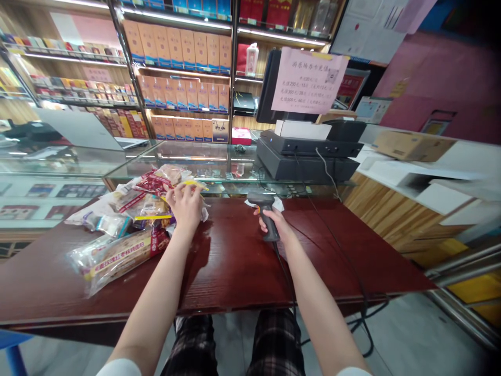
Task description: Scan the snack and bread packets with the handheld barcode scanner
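Currently R hand [271, 222] grips barcode scanner [266, 215] w/ fingers wrapped; L hand [185, 204], fingers half-curled, touches pkgd snacks [154, 198] on table [230, 261].

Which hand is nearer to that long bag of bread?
The left hand. It is at the right edge of the heaped packets, beyond the long bag of bread and to its right. The right hand is farther right, gripping the scanner.
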Demonstrator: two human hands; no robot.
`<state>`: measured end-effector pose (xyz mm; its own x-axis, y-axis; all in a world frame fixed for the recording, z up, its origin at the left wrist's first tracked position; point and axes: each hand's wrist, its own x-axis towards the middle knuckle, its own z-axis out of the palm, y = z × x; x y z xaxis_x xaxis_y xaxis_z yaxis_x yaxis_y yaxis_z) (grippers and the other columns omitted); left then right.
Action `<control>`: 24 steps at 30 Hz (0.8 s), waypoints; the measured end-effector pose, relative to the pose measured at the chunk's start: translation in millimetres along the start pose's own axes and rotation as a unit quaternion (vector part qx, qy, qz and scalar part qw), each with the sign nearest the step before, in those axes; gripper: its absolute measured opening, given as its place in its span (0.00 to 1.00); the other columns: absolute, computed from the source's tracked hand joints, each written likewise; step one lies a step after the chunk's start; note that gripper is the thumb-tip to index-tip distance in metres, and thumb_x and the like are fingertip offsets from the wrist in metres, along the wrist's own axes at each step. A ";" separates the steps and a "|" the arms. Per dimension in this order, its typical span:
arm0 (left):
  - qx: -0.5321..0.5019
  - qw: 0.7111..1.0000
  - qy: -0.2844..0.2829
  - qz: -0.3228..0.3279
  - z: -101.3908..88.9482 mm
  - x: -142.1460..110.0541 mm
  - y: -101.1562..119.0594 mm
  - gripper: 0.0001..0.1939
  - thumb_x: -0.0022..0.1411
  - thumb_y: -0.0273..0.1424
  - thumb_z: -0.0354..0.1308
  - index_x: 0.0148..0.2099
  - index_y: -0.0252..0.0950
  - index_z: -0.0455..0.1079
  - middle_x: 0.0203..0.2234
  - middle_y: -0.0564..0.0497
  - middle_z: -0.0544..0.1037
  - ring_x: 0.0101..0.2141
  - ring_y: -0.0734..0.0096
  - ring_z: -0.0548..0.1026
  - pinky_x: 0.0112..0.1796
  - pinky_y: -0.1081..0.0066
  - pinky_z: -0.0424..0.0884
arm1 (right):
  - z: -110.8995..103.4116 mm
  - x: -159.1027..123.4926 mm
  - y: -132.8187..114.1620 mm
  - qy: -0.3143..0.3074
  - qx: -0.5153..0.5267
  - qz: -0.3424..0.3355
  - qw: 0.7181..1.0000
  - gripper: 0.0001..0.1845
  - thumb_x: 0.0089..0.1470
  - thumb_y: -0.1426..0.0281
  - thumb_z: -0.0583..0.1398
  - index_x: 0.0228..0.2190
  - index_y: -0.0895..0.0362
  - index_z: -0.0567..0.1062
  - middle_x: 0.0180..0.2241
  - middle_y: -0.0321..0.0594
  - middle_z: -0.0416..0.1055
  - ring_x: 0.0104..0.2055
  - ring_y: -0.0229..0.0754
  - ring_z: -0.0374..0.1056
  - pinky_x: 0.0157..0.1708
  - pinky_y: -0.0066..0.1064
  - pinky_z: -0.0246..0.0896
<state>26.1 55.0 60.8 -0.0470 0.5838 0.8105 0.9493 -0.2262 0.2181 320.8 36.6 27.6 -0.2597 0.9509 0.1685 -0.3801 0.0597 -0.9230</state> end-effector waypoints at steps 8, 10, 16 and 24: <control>-0.045 0.977 -0.162 0.127 36.7 -27.7 26.7 0.16 0.66 0.26 0.47 0.44 0.42 0.77 0.42 0.40 0.76 0.50 0.48 0.68 0.54 0.46 0.55 | 2.2 -2.0 -3.9 0.018 -0.006 0.005 1.000 0.16 0.50 0.63 0.63 0.39 0.56 0.70 0.36 0.40 0.75 0.18 0.31 0.59 0.14 0.25 0.53; -0.049 0.970 -0.197 0.137 46.2 -33.8 32.4 0.15 0.65 0.25 0.48 0.40 0.39 0.77 0.40 0.38 0.76 0.49 0.47 0.68 0.54 0.47 0.56 | 1.3 -1.8 -3.9 0.021 -0.007 0.006 1.000 0.16 0.50 0.63 0.63 0.39 0.56 0.70 0.35 0.39 0.75 0.18 0.31 0.59 0.14 0.25 0.53; -0.039 0.965 -0.228 0.125 58.0 -45.1 35.8 0.18 0.63 0.43 0.57 0.39 0.33 0.79 0.43 0.33 0.75 0.51 0.39 0.67 0.54 0.43 0.56 | -0.6 -2.2 -5.6 0.028 -0.015 -0.001 0.999 0.14 0.50 0.62 0.63 0.37 0.55 0.69 0.35 0.40 0.75 0.19 0.31 0.59 0.15 0.25 0.54; -0.008 0.967 -0.200 0.156 52.0 -46.5 38.7 0.19 0.69 0.34 0.46 0.54 0.34 0.72 0.49 0.35 0.74 0.51 0.47 0.69 0.56 0.48 0.57 | -26.5 6.0 -6.3 0.247 -0.113 -0.080 0.959 0.17 0.43 0.60 0.64 0.34 0.55 0.71 0.32 0.38 0.75 0.22 0.36 0.63 0.20 0.28 0.58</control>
<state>81.2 59.6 3.3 0.3681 0.7397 0.5634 0.8930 -0.4500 0.0075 345.2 50.0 25.2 0.2602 0.9483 0.1817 -0.1624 0.2285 -0.9599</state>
